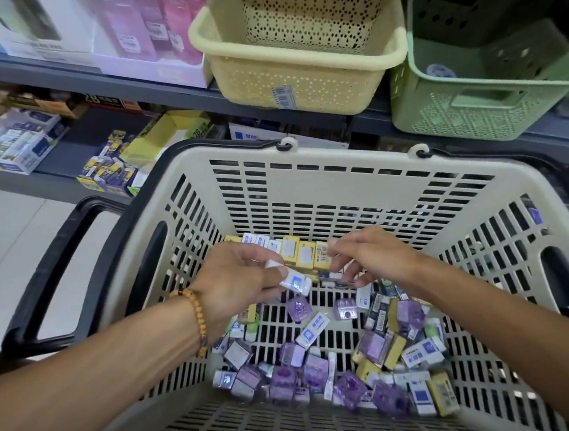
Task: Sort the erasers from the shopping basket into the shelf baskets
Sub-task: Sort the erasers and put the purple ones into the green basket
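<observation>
Left hand (237, 281) pinches white-blue eraser (295, 280).

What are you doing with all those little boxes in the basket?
A person is sorting erasers. Both hands are down in the shopping basket, which holds a loose pile of purple, white and yellow erasers. The left hand pinches a white eraser. The right hand reaches toward a row of yellow erasers at the back. On the shelf above wait a yellow basket and a green basket.
</observation>
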Motion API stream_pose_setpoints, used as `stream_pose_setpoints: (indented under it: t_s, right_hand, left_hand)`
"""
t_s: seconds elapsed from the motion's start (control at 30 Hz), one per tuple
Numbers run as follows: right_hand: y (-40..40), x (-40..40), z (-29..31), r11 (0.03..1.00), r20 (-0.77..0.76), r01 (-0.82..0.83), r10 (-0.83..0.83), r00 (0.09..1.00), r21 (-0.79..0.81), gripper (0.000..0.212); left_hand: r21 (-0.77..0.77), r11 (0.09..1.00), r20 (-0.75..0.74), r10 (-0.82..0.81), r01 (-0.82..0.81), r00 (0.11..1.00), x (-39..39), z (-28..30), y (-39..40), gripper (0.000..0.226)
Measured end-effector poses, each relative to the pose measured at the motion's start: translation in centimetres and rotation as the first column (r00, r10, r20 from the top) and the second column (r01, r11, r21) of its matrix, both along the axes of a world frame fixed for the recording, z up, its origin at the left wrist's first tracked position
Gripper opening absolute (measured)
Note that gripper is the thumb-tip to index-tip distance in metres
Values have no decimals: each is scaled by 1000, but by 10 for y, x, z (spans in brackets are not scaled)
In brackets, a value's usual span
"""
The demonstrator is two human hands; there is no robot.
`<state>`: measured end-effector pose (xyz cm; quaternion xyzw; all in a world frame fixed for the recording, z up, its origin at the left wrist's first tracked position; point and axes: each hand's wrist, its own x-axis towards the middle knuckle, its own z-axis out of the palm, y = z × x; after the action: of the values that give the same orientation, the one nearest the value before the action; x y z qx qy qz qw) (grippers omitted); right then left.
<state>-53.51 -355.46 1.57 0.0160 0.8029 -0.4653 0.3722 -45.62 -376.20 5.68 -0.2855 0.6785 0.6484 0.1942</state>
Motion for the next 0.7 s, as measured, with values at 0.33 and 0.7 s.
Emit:
stream_pose_setpoints:
  t_s: [0.33,0.7]
  right_hand:
    - [35,26,57,996,4,-89,89,996,-33,6]
    - [94,18,90,997,-354,82,-80,932,-10,17]
  left_hand:
    - [123,981,-80,-139,149,987,-1,-9,58,21]
    - [-788,-77,106,-994,611,11,0,-80,154,75]
